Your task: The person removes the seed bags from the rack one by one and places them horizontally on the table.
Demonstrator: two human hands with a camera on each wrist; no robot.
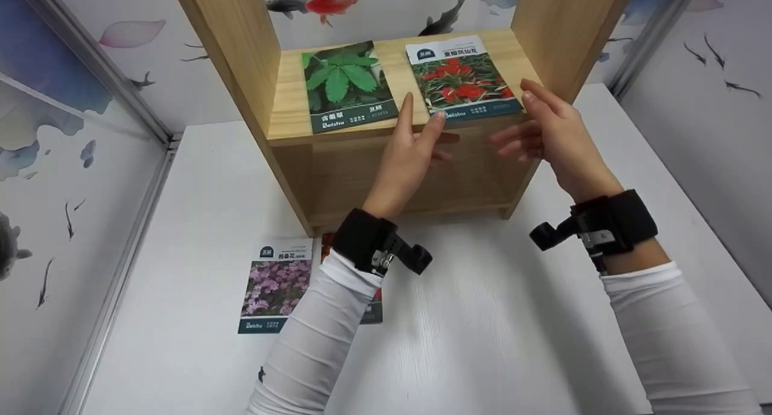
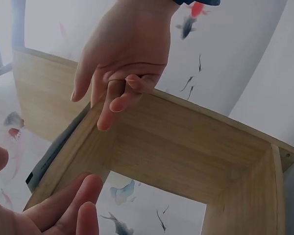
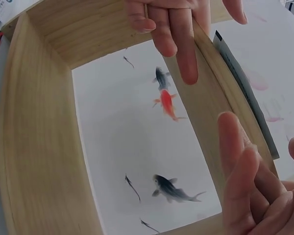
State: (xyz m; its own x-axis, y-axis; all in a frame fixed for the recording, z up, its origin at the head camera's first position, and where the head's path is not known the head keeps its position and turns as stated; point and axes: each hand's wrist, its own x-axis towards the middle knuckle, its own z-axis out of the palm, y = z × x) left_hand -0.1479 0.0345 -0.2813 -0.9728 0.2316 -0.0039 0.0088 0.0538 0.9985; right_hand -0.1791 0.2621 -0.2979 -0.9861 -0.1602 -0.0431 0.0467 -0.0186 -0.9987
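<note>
Two packets [image 1: 464,80] on wooden shelf [image 1: 397,65]

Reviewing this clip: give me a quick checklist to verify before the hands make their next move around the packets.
1. Red-flower packet lying flat, picture up, on the shelf: ok.
2. Gap between it and the green-leaf packet: ok, bare wood shows.
3. Hands clear of the red-flower packet: not ok; the thumbs of the left hand and right hand are at its edges.
4. All packets shelved: not ok; the purple-flower packet and another packet lie on the table.
5. That other packet's title: cannot tell, forearm covers it.
</note>
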